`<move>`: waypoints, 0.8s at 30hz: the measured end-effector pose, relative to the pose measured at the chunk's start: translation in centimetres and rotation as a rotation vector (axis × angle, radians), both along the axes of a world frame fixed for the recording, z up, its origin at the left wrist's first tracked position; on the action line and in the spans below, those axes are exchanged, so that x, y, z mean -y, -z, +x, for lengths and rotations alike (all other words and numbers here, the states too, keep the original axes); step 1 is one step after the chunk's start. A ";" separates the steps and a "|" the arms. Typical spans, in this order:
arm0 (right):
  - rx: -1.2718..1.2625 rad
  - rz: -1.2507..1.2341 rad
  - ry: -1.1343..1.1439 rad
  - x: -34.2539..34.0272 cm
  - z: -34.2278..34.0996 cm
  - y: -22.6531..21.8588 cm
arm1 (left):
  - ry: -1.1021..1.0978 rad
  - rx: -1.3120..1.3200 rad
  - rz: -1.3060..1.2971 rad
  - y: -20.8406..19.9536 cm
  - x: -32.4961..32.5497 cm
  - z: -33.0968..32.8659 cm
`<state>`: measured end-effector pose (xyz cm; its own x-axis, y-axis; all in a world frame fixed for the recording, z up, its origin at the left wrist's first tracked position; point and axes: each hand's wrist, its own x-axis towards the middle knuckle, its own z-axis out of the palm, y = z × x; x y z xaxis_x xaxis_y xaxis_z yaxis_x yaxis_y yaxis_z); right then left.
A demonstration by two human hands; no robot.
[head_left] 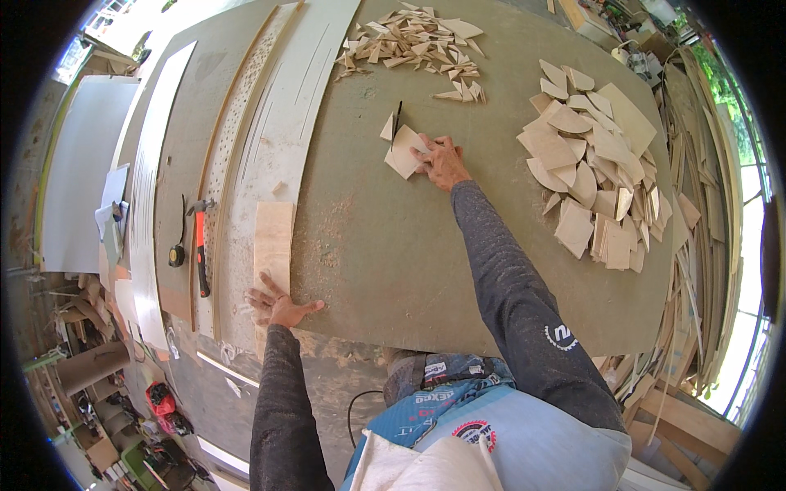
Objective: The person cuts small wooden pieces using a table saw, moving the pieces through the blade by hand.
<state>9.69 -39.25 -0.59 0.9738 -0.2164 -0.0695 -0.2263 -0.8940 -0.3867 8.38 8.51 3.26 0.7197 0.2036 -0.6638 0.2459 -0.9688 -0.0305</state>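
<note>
Far ahead on the table, my right hand (443, 162) has its fingers on the edge of a pale plywood piece (401, 157). The piece lies against a thin dark blade (398, 117) standing up from the tabletop, and a small wooden offcut (386, 128) is on the blade's other side. My left hand (281, 306) rests with fingers spread over the near end of a long pale wooden board (273, 237). That board lies on a white strip along the table.
Small triangular offcuts (413, 41) are heaped at the far side. A pile of larger plywood pieces (594, 155) covers the right. A hammer (201, 250) and a tape measure (176, 254) lie left, beside long white strips (160, 196). Sawdust (329, 241) dots the brown tabletop (385, 270).
</note>
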 end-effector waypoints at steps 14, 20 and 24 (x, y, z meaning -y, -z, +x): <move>0.012 -0.001 0.034 -0.4 0.2 -0.2 | 0.010 -0.003 -0.013 -0.3 0.1 -0.1; -0.005 -0.060 0.033 -0.5 0.4 -0.4 | 0.001 -0.017 -0.018 -0.5 0.2 0.0; -0.016 -0.080 0.030 -0.5 0.7 -0.9 | 0.004 -0.009 -0.008 -0.1 0.0 -0.1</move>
<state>10.35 -38.78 0.28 0.9658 -0.2506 -0.0665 -0.2587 -0.9148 -0.3101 8.32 8.46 3.40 0.7145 0.1951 -0.6718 0.2416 -0.9701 -0.0248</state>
